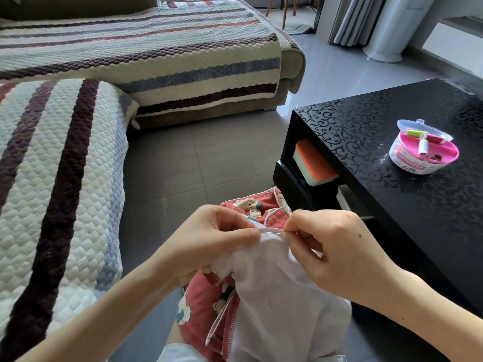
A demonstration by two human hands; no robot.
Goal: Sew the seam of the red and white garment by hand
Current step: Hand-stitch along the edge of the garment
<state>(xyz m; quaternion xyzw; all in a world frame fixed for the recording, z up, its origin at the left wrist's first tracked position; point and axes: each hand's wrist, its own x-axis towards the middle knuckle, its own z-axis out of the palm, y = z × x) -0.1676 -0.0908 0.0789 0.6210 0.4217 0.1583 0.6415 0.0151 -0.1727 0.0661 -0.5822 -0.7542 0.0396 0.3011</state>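
Red-and-white garment [274, 296] is pinched in my left hand [206, 236]; my right hand [334, 246] pinches what looks like a needle [273, 232].

Soft matt cloth garment [274, 288]; glossy black patterned table [392, 131]; quilted sofa cover [65, 158]; thin metal needle [273, 232]

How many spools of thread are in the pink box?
3 show in the sewing box: green spool at the back, red spool beside it, white spool in front. Others may be hidden.

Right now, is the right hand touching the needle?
Touching. The head view shows the right hand pinching the needle between its fingertips, right at the edge of the red and white garment.
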